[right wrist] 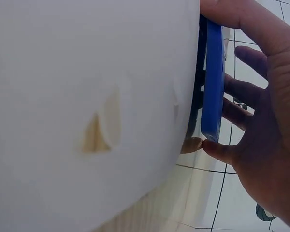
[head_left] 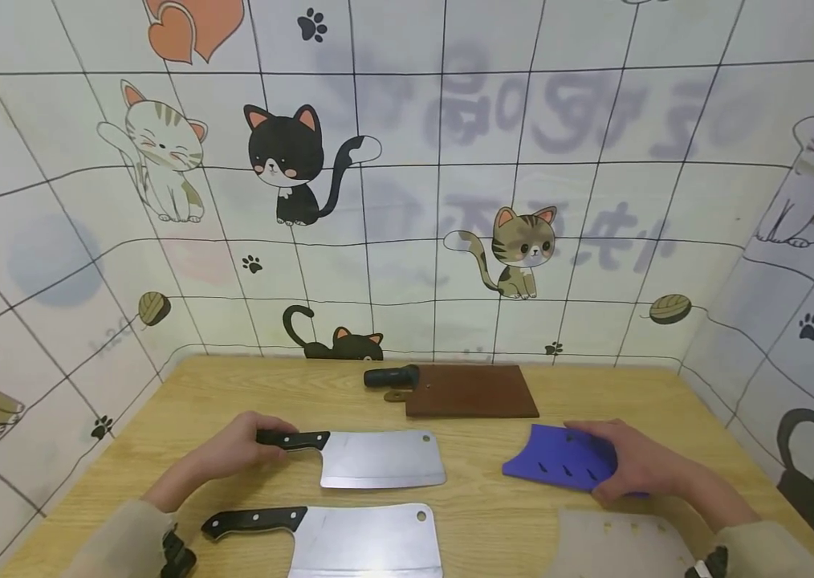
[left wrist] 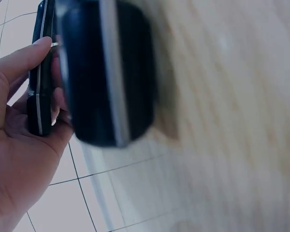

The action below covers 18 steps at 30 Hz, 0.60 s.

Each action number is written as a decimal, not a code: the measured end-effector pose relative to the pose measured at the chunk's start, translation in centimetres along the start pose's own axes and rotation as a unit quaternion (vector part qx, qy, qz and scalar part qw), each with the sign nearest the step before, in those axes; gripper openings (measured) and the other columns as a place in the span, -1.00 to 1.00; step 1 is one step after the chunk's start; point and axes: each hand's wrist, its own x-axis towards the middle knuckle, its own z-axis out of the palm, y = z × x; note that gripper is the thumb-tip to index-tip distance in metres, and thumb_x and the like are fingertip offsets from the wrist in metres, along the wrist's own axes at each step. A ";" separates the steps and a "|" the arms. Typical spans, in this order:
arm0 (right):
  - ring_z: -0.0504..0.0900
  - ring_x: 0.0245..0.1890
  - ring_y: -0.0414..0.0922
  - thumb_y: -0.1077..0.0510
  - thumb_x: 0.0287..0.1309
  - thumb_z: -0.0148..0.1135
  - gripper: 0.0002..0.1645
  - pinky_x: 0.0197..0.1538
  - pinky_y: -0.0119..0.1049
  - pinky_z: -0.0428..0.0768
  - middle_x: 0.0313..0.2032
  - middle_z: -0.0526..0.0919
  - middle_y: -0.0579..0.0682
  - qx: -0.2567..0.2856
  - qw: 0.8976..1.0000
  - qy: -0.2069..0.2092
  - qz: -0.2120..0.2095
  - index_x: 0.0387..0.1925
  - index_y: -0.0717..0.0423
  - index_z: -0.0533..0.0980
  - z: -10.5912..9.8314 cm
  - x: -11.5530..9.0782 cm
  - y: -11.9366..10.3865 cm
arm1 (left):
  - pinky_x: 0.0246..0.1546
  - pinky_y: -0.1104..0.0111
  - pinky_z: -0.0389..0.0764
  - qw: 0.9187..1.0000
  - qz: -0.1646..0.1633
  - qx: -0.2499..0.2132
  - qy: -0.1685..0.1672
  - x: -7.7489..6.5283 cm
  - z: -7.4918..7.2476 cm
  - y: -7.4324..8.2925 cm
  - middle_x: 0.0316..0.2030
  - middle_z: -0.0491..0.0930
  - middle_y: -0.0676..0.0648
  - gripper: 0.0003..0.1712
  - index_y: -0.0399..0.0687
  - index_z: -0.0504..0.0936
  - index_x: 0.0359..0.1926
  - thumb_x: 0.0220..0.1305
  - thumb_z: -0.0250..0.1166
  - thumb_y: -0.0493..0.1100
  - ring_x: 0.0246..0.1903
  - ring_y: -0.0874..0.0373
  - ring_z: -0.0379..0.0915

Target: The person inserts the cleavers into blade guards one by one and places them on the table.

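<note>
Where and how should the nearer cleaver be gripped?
Likely best by its black handle, from the left: the nearer cleaver lies flat, handle pointing left, cutting edge on the near side. The left hand grips the farther cleaver by its handle.

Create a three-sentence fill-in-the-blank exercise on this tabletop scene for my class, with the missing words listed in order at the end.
1. The left hand holds the farther cleaver by its black ____.
2. In the head view, the nearer cleaver lies to the ____ of the blue slotted piece, which the right hand holds.
3. The brown board lies ____ from the person than either cleaver.

Missing words: handle; left; farther.
</note>
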 end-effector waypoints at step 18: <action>0.40 0.21 0.37 -0.10 -0.41 0.70 0.15 0.05 0.23 0.47 0.24 0.46 0.30 -0.006 0.999 0.039 -0.018 0.33 0.21 0.48 -0.1 1.5 -2.5 | -0.56 0.42 0.36 0.997 -0.027 -0.071 0.024 1.6 0.0 2.1 -0.25 0.67 -0.08 -0.54 -0.32 0.67 0.18 0.30 0.44 -0.23 -0.57 0.23 0.30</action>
